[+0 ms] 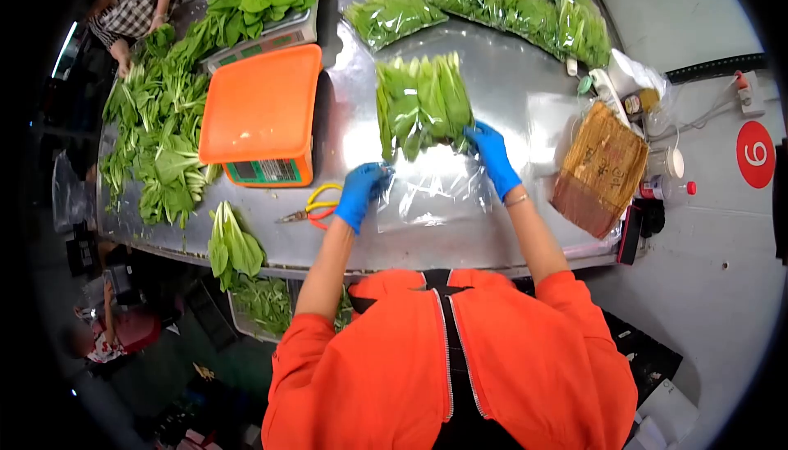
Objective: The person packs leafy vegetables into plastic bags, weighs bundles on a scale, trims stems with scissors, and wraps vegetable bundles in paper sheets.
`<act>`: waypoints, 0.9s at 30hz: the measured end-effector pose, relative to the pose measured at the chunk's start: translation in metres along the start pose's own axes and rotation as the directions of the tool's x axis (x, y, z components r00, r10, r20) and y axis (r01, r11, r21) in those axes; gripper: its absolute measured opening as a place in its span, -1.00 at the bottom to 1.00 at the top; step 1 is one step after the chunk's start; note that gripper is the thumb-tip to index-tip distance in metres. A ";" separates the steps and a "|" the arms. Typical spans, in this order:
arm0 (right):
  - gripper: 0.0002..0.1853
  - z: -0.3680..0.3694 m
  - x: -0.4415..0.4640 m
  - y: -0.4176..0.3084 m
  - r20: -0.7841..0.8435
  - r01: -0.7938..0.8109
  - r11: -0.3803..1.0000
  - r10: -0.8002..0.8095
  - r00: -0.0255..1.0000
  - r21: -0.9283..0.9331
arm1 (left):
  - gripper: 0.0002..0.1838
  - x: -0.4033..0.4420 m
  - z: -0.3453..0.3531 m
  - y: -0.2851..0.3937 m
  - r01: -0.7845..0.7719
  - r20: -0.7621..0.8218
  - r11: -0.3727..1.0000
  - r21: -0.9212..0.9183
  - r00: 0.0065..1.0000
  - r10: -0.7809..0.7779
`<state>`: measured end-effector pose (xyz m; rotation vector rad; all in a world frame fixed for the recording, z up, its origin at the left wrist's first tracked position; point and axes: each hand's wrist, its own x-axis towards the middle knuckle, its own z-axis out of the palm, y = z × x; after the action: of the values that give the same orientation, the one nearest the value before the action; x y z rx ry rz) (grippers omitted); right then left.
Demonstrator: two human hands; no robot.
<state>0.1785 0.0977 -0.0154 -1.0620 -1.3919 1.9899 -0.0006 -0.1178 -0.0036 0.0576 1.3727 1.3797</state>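
Observation:
A clear plastic bag (433,196) lies on the metal table, with leafy greens (423,105) filling its far part and its near part flat. My left hand (361,191), in a blue glove, is at the bag's left edge, fingers bent inward; what they hold, if anything, is too small to tell. On the right side, my right hand (492,159), also gloved in blue, has its fingers against the bag's edge beside the greens. Scissors (316,206) with yellow and red handles rest left of my left hand.
An orange scale (261,109) stands at the left, beside piled loose greens (168,122). Filled bags (517,11) line the far side. A cardboard piece (601,167) lies at the right. A person (135,3) is at the far left, another (107,335) lower left.

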 end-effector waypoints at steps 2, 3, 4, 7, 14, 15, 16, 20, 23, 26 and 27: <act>-0.67 0.005 -0.014 -0.030 0.047 -0.134 0.990 0.133 0.990 0.035 | -0.81 0.002 -0.003 0.007 0.019 -0.024 0.997 0.068 1.000 -0.017; -0.70 0.001 -0.023 -0.039 0.106 -0.191 0.981 0.193 0.976 -0.028 | -0.81 -0.009 0.003 0.014 0.018 0.011 0.996 0.086 1.000 -0.019; -0.73 -0.008 -0.035 -0.038 0.156 -0.252 0.963 0.264 0.952 -0.092 | -0.81 -0.021 0.008 0.019 0.029 0.014 0.994 0.107 0.999 -0.031; -0.78 -0.035 -0.066 -0.028 0.103 -0.183 0.936 0.223 0.969 -0.299 | -0.81 -0.020 -0.009 0.005 0.091 0.000 0.993 0.075 0.996 -0.091; -0.73 -0.036 -0.089 -0.031 -0.060 -0.111 0.948 0.098 0.993 -0.299 | -0.87 -0.041 -0.009 -0.008 0.074 0.100 0.962 0.262 0.990 -0.103; -0.75 -0.020 -0.096 -0.039 -0.127 -0.122 0.946 0.087 0.988 -0.301 | -0.86 -0.043 -0.008 -0.007 0.064 0.072 0.958 0.278 0.994 -0.087; -0.75 -0.020 -0.096 -0.036 -0.124 -0.121 0.945 0.086 0.988 -0.303 | -0.85 -0.046 -0.006 -0.005 0.054 0.047 0.954 0.296 0.996 -0.071; -0.66 -0.037 -0.088 -0.010 -0.008 -0.167 0.858 0.186 0.982 -0.487 | -0.86 -0.051 -0.010 -0.007 0.037 0.035 0.961 0.275 0.998 -0.049; -0.70 -0.039 -0.094 0.010 -0.181 0.117 0.591 -0.421 0.889 -0.798 | -0.86 -0.050 -0.013 -0.012 0.073 0.026 0.975 0.208 0.996 -0.080; -0.73 0.015 -0.124 -0.026 0.036 0.385 0.636 -0.489 0.871 -0.669 | -0.85 -0.049 -0.015 -0.019 0.134 0.064 0.967 0.216 0.986 -0.151; -0.75 0.038 -0.137 -0.032 0.172 0.431 0.676 -0.417 0.892 -0.597 | -0.85 -0.051 -0.014 -0.020 0.137 0.067 0.967 0.217 0.986 -0.154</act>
<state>0.2256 -0.0144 0.0648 -0.8406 -2.1649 1.2122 0.0214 -0.1683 0.0102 0.1509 1.4207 1.0938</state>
